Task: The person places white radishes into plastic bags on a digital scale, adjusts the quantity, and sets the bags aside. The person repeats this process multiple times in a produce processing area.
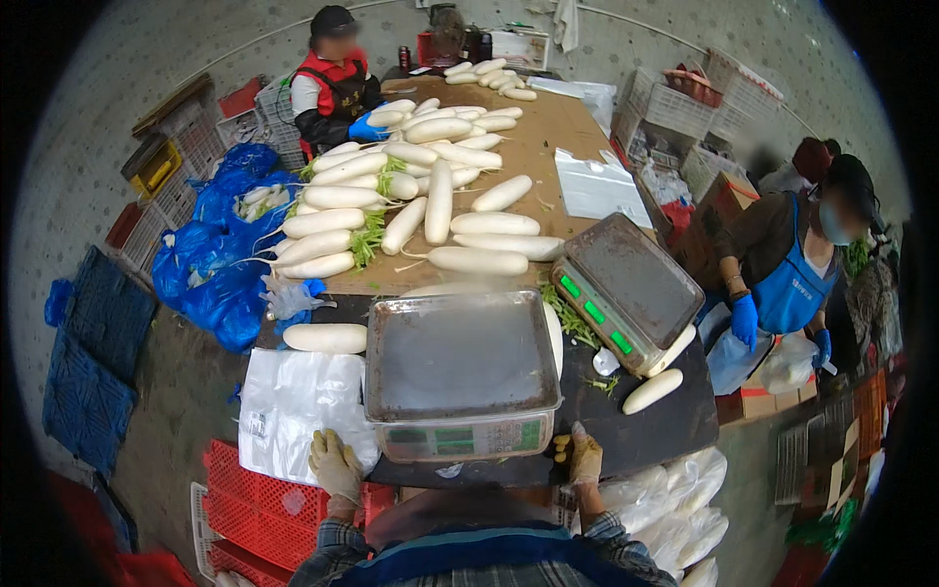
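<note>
My left hand (336, 464), in a pale glove, rests with its fingers spread on the near edge of a stack of clear plastic bags (293, 411). My right hand (579, 453), gloved too, lies at the table's near edge with its thumb and fingers apart. Between them stands a digital scale with a bare metal tray (462, 359). One white radish (325, 338) lies left of the scale, above the bags. A second scale (631, 286) stands tilted at the right, with another radish (652, 391) beside it. Many radishes (477, 260) are spread farther up the table.
Across the table, a person (334, 88) in blue gloves handles radishes. Another person (785, 257) at the right holds plastic bags. Blue bags (220, 242) stand left of the table. Red crates (257, 506) are below left; bagged radishes (667, 506) are below right. Plastic sheets (598, 183) lie at the table's right.
</note>
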`<state>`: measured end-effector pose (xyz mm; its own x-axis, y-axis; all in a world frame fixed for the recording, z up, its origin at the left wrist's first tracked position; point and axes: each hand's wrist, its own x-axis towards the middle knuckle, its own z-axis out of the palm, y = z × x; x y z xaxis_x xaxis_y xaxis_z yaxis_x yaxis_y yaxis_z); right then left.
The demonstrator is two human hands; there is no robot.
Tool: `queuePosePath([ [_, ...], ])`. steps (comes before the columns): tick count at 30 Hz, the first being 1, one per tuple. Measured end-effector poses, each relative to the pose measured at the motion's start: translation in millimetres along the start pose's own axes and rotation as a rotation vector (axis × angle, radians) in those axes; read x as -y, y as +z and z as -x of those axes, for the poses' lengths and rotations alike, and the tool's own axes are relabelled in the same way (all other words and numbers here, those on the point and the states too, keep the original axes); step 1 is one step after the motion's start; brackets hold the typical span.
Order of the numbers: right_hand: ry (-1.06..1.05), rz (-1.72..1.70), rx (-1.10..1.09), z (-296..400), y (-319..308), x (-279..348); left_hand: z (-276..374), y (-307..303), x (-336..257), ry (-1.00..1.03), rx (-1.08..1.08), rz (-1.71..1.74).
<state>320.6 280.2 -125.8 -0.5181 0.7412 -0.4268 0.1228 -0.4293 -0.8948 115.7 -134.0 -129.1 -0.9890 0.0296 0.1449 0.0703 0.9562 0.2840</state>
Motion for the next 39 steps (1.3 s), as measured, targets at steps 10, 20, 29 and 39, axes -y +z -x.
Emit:
queuePosePath([
  [10,-0.157,-0.049,-0.097,-11.4,-4.0,-14.8,-1.7,-0.6,-6.4,0.047,-0.028,0.096],
  [20,-0.09,-0.038,-0.162,-3.4,5.6,2.2,-51.9,-34.3,40.1,-0.114,-0.194,0.65],
  [29,-0.096,-0.043,-0.188,-3.8,8.4,-1.7,-78.7,-31.8,28.2,-0.065,-0.122,0.751],
  [39,-0.06,-0.115,-0.25,-10.9,9.1,3.7,-140.5,4.3,73.2,-0.175,-0.149,0.378],
])
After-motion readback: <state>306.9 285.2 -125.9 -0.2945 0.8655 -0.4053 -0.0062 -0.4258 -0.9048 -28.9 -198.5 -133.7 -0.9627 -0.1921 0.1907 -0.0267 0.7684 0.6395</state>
